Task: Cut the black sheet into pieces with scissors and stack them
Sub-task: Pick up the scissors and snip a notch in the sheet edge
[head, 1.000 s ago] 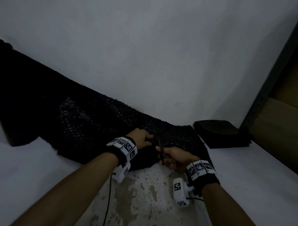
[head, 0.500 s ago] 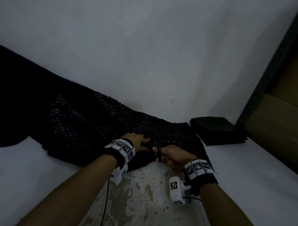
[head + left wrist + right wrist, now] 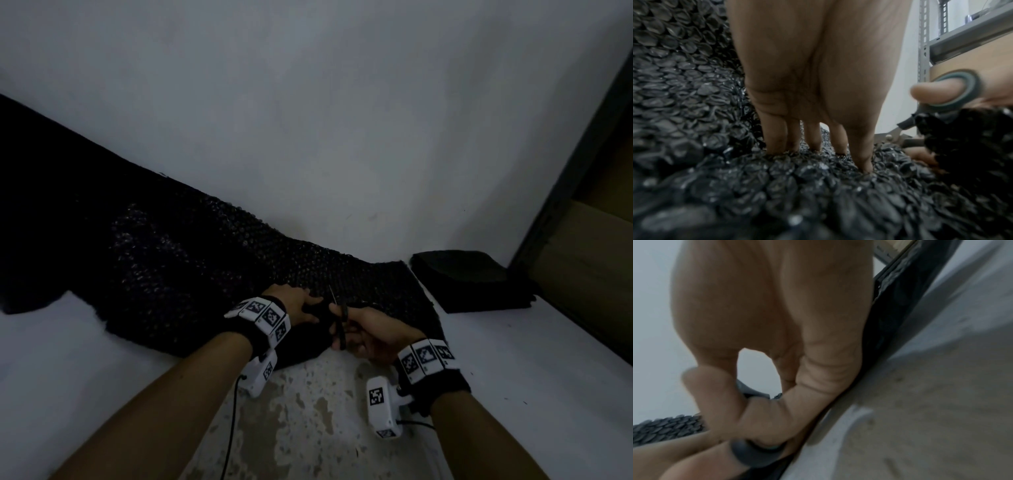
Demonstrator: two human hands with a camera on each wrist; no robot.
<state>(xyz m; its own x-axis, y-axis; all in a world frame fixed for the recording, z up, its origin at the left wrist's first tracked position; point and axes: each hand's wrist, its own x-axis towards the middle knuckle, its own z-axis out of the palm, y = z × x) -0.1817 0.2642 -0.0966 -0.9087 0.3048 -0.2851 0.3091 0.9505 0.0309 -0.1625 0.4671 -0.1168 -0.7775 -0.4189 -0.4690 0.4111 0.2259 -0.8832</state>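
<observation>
My right hand is clamped on the scissors, thumb through one loop, blades pointing toward twelve o'clock into the black sheet, which lies across the table from nine o'clock to the centre. My left hand presses flat, fingers straight, on the bubbled sheet just at nine o'clock of the blades. To cut well I judge I should keep the sheet taut beside the cut line, feed in long strokes, and keep my fingers clear. The stack of cut pieces waits at two o'clock.
</observation>
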